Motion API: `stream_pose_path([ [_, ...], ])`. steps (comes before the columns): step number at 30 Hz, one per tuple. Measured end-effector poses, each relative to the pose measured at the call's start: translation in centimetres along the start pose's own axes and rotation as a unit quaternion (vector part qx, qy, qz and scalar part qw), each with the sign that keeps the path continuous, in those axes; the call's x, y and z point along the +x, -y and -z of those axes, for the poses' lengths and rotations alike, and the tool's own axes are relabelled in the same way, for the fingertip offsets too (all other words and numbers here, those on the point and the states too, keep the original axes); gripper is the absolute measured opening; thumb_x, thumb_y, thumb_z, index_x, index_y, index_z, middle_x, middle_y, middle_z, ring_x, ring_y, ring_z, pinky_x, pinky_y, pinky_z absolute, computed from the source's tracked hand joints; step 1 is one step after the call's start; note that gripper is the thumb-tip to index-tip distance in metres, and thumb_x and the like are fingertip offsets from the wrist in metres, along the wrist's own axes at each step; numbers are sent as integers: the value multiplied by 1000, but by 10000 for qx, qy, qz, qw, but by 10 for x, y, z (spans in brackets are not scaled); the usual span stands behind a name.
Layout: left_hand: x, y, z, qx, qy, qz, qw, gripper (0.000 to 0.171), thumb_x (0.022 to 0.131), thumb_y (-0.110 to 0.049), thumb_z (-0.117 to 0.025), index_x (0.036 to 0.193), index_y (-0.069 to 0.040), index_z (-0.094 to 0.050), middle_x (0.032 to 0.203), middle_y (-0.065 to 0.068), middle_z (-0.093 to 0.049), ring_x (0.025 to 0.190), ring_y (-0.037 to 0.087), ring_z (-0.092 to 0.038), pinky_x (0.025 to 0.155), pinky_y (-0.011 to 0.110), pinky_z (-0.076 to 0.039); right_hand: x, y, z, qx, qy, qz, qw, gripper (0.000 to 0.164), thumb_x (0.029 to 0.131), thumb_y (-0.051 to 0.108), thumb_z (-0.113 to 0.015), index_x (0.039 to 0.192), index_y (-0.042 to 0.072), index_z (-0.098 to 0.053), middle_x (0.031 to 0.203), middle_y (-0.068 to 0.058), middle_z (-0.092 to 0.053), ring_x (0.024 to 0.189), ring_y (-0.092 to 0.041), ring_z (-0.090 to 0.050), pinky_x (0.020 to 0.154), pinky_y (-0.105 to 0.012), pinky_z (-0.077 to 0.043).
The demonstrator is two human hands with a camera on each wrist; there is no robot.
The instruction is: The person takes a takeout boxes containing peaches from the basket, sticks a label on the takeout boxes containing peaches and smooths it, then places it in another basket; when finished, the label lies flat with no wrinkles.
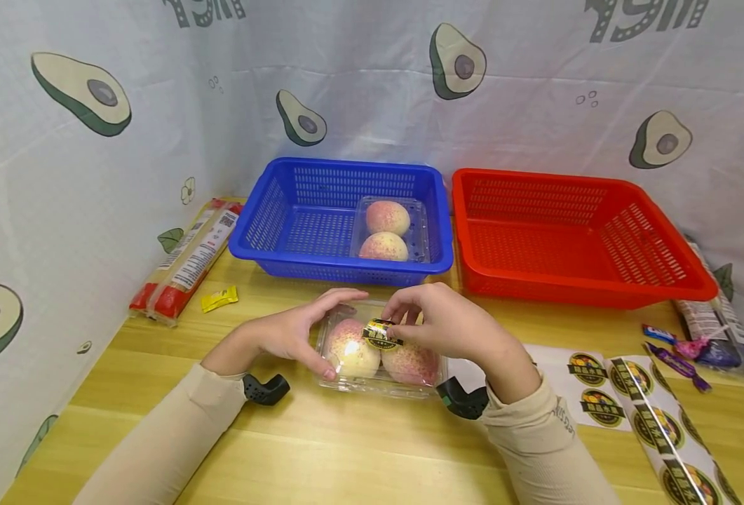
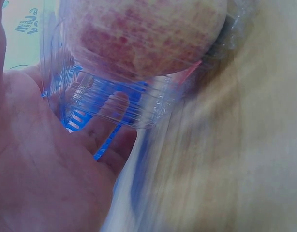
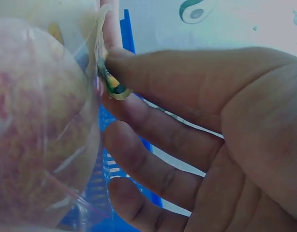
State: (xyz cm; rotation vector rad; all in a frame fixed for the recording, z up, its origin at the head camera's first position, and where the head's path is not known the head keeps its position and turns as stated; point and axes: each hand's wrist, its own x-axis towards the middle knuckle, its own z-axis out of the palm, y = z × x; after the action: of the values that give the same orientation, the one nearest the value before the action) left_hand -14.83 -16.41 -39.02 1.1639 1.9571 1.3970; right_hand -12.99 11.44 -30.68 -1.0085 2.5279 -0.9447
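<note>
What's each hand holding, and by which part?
The right hand pinches the sticker by its edge; the left hand grips the clear box by its left side.

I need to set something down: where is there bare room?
On the table, between the sleeves on the near side of the held fruit box; also inside the red basket, and in the blue basket left of the other box. The right is crowded, with stickers, candies and a bag.
</note>
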Motion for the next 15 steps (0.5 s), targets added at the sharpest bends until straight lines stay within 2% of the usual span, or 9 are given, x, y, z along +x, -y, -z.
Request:
stream_pose_path([
  [9,-1,-1,0,56,-23,54,10000,114,74,-31,-91,160,-10,-18,162,9,-17,141,30,-31,115,44,-31,0,0,0,-81,95,88,9999,12,87,5,-78,98,10,-75,86,9,-68,73,-11,-62,61,-27,-54],
  [15,0,0,0,-10,-20,59,10000,114,75,-30,-91,160,-9,-18,162,10,-17,140,29,-34,113,42,-34,1,1,-1,-273,71,121,9995,10,88,7,-78,97,10,-76,86,10,-69,73,-11,-61,60,-26,-54],
])
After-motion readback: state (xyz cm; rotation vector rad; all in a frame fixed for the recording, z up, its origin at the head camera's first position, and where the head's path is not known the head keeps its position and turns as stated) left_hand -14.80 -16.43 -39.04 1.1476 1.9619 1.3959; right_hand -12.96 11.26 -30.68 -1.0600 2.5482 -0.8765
